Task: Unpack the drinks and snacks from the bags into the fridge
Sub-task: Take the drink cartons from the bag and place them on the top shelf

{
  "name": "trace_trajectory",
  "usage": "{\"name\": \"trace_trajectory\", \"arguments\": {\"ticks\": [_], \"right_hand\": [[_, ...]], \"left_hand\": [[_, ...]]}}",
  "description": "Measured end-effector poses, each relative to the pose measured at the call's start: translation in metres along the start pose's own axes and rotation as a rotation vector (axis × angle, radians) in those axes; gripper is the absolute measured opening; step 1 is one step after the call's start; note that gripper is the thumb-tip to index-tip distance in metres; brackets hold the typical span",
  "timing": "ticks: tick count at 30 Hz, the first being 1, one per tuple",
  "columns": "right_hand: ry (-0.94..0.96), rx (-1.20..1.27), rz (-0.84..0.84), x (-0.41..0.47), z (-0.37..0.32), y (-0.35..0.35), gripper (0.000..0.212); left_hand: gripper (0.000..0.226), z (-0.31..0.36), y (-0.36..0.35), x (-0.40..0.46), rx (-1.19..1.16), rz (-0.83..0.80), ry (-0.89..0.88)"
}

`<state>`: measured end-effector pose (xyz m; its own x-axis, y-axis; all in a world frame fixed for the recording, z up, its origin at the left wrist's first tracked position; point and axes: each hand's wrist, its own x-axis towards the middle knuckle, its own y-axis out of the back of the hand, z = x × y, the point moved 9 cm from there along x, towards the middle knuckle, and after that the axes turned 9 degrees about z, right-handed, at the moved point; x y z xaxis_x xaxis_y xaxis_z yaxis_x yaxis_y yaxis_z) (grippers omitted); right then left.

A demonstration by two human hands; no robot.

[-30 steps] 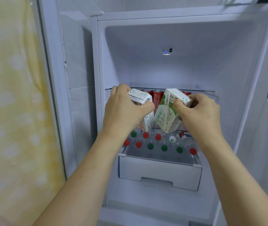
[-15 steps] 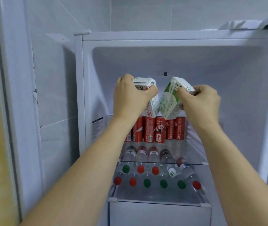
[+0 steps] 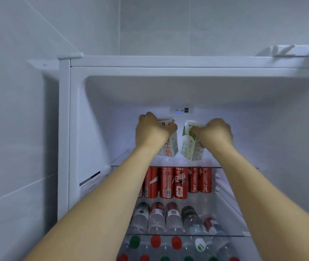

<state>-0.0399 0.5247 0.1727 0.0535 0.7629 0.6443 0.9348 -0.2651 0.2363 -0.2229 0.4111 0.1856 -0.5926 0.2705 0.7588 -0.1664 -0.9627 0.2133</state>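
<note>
Both arms reach deep into the open fridge [image 3: 78, 117], over its top glass shelf [image 3: 119, 159]. My left hand [image 3: 152, 129] grips the top of a white carton with red print [image 3: 170, 147]. A white and green carton [image 3: 192, 146] hangs tilted from my right hand [image 3: 215, 132], which grips its top. The two cartons are side by side, close together, just above the top shelf. Whether their bases touch the glass, I cannot tell.
Red cans [image 3: 172, 182] stand in a row on the shelf below. Under them lie several water bottles [image 3: 157, 217], and lower still more bottles with red, green and white caps [image 3: 155, 241]. A small control panel [image 3: 182, 110] glows on the back wall. Grey tiled wall [image 3: 18, 110] flanks the fridge.
Both hands have risen from the lower shelves and pushed the two cartons deeper into the top compartment. My view has tilted upward.
</note>
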Motion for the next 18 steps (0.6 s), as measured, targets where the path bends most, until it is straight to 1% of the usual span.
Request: {"name": "trace_trajectory", "arguments": {"ticks": [3,7,11,14,18], "right_hand": [[0.017,-0.11,-0.069,0.019,0.009,-0.027,0.022],[0.084,-0.145,-0.077,0.045,0.016,-0.055,0.026],[0.007,-0.088,-0.101,0.073,0.035,-0.084,0.023],[-0.028,-0.119,-0.116,0.092,0.049,-0.104,0.028],[-0.009,-0.127,-0.143,0.113,0.061,-0.125,0.026]], "left_hand": [[0.046,-0.014,-0.031,0.011,0.086,-0.063,0.024],[0.042,-0.035,-0.062,0.027,0.139,-0.057,0.028],[0.04,-0.048,-0.082,0.049,0.17,-0.05,0.084],[0.045,-0.058,-0.105,0.062,0.219,-0.083,0.11],[0.051,-0.061,-0.135,0.081,0.241,-0.097,0.11]]}}
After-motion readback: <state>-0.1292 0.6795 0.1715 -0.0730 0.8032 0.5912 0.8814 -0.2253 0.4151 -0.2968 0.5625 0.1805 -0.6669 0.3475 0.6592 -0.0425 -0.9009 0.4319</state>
